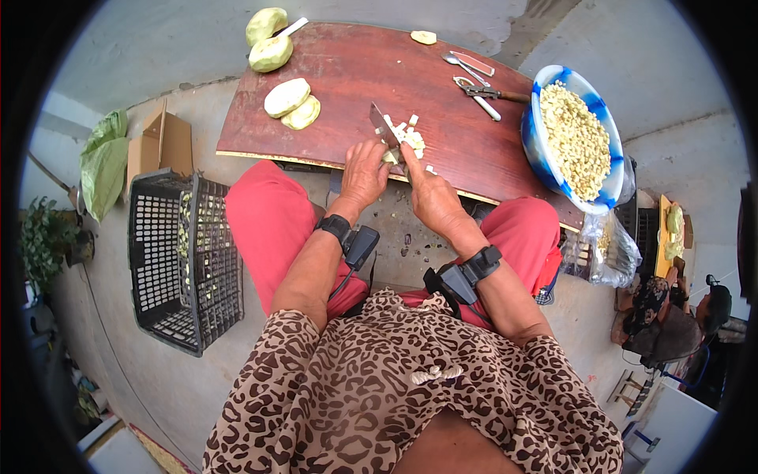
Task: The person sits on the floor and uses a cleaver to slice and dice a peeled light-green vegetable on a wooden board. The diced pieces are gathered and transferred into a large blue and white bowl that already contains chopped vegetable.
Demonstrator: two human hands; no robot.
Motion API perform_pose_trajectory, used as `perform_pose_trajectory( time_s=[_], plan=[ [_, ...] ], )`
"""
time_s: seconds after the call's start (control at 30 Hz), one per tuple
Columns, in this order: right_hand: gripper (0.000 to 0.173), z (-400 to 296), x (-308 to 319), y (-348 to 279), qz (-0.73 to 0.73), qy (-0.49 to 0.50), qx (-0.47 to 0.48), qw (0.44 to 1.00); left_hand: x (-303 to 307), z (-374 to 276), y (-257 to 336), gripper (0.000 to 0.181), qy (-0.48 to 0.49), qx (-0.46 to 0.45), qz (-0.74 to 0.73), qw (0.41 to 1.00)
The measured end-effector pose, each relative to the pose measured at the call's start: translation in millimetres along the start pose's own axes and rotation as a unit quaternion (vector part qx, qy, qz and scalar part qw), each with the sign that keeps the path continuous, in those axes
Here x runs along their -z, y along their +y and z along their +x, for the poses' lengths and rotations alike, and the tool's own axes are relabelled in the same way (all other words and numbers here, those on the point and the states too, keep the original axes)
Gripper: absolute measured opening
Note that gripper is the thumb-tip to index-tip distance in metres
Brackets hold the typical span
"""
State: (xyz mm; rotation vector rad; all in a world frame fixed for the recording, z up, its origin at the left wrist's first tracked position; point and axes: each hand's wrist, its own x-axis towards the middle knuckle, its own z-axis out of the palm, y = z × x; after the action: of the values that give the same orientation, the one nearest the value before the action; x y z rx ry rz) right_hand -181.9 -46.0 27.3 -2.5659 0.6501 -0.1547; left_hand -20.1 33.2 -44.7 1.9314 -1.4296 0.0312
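Observation:
My right hand (435, 195) grips a kitchen knife (384, 123), its index finger stretched along the blade; the handle is mostly hidden under the hand. My left hand (364, 169) holds a pale piece of what looks like peeled eggplant (389, 157) against the blade, near the table's front edge. Just beyond the blade lies a small heap of diced pieces (413, 139). To the left on the red wooden table (349, 77) rest two thick slices (288, 98), one overlapping the other. Two larger peeled pieces (270, 54) sit at the far left corner, beside a white handle (293, 26).
A blue-and-white basin (536, 127) full of diced pieces stands at the table's right end. Near it lie a peeler (485, 106), a wooden-handled tool (512, 96) and a spoon (451, 58). Left of my knee is a black plastic crate (222, 260) with scraps. People (657, 320) sit at far right.

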Motion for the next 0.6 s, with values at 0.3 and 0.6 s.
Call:
perform_pose_trajectory(
  time_s=[0.3, 0.6],
  plan=[
    [0.088, 11.2, -19.9, -0.9, -0.038, 0.003, 0.003, 0.999, -2.4, 0.7, -1.9, 0.036, 0.025, -0.014, -0.021, 0.999],
    [0.085, 5.9, -16.2, 5.2, 0.053, 0.026, -0.031, 0.998, 0.2, -7.2, 0.9, 0.039, 0.055, 0.016, -0.005, 0.998]
  ],
)
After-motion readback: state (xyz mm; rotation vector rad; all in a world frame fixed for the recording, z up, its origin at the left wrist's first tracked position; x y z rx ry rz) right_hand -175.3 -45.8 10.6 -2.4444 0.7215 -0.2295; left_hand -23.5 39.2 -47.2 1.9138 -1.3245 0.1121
